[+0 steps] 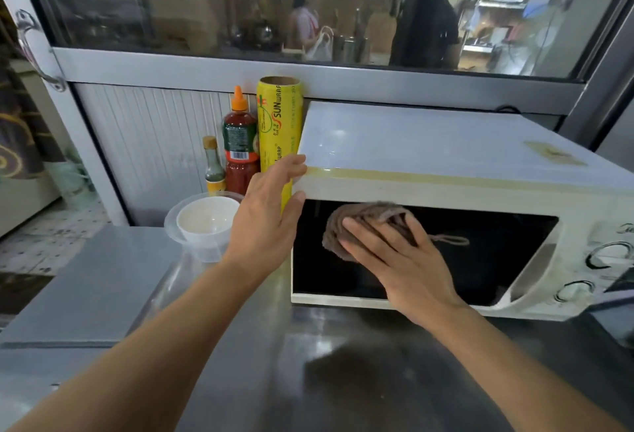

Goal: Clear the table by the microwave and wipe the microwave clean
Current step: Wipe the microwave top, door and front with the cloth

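"SUNWRAP" on yellow wrap roll (278, 129)

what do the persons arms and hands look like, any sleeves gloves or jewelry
Both forearms are bare right to the bottom edge of the picture, so no sleeves show. The left hand and right hand wear no gloves. No ring, watch or bracelet is visible on the fingers or wrists. Fingernails look short and unpainted.
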{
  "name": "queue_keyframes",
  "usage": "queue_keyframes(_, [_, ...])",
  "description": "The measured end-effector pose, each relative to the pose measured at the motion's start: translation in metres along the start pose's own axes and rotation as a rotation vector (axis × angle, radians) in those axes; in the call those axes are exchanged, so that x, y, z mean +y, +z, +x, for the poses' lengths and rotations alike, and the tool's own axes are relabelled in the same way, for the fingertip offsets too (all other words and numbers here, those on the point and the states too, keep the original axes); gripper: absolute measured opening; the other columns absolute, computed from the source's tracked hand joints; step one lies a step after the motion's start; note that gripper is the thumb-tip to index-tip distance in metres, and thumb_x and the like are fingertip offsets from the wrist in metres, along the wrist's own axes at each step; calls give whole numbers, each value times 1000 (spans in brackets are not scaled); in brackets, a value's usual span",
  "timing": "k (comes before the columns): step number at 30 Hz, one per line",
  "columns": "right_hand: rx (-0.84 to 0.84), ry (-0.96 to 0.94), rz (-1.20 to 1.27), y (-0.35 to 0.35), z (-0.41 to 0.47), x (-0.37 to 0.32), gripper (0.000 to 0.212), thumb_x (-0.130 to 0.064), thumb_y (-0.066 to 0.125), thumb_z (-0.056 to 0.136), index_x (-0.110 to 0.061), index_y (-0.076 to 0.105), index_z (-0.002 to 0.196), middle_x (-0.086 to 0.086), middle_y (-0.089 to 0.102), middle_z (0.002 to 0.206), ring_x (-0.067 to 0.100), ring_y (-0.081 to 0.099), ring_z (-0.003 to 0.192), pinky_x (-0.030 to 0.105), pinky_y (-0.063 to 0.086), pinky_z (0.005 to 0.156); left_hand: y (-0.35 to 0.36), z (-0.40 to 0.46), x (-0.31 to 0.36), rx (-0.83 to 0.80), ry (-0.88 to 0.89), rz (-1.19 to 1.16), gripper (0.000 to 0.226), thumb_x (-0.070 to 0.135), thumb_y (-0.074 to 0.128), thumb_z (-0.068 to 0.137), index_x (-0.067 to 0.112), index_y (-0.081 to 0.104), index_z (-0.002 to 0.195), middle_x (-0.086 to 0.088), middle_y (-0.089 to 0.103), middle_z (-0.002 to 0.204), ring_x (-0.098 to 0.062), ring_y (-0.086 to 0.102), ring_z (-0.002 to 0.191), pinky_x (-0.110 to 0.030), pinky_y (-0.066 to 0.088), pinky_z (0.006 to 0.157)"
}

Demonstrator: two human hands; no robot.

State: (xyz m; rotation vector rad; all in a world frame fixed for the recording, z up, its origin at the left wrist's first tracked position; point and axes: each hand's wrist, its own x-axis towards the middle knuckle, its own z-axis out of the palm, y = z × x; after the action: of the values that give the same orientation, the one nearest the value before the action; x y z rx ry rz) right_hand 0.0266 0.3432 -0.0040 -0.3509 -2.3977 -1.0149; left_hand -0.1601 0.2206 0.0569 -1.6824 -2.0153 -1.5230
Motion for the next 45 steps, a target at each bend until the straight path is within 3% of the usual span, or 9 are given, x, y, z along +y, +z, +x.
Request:
queue_keyframes(3, [67,39,-34,4,1,0,69,-6,29,82,-26,21,147,-8,6,155,17,5,146,45,3,116,3,-1,0,33,2,-4,36,10,51,94,18,47,128,22,46,124,-10,48,118,-35,45,95])
queue_keyframes(9, [-93,-50,-27,36,-41,-33,71,-14,38,76,-28,23,144,-5,15,155,24,34,124,47,18,106,12,-2,-7,102,47,15,32,8,51,93,14,48,124,18,47,124,-8,51,108,-25,43,87])
queue_keyframes(14, [-252,-180,-18,42,-73,-29,73,-17,34,79,-24,11,148,-7,-5,159,16,27,132,40,-4,115,13,-2,-7,117,61,19,33,6,51,92,12,48,124,14,50,126,-14,53,110,-32,46,89])
queue_keyframes(19, [-110,-44,-23,16,-46,12,88,-9,51,67,-28,18,146,-8,-11,158,15,6,140,43,-9,117,10,-2,0,94,29,36,37,6,51,92,15,46,128,14,50,122,-16,55,106,-34,47,90])
queue_keyframes(23, [54,48,-76,7,-30,28,75,-6,36,82,-28,12,149,-9,-5,159,15,0,146,44,-7,118,11,-4,3,88,-12,58,36,10,49,95,17,44,130,11,51,126,-15,53,107,-35,48,91])
queue_keyframes(27, [13,138,8,25,-47,4,73,-7,43,76,-26,26,144,-4,18,154,27,28,134,50,8,114,15,-5,3,102,-18,52,32,9,47,95,15,44,127,8,49,136,-18,53,110,-32,45,93])
queue_keyframes(35, [-239,-48,-17,40,-107,-2,87,-10,40,75,-25,0,151,-7,-14,158,19,27,133,42,-4,116,14,-5,9,99,-40,70,32,7,47,95,17,44,126,9,49,136,-18,53,111,-31,44,93])
queue_keyframes(42, [25,203,20,6,-50,30,72,-3,30,74,-24,29,143,-1,23,151,25,27,135,45,5,115,13,-5,12,80,-71,94,33,8,46,96,20,43,126,9,49,135,-20,53,110,-30,43,89])
queue_keyframes(45, [20,278,22,16,-63,18,74,-1,46,69,-22,35,138,5,24,150,31,28,133,50,15,112,15,-6,10,94,-78,76,32,9,46,96,20,43,126,10,49,135,-20,54,111,-31,44,90])
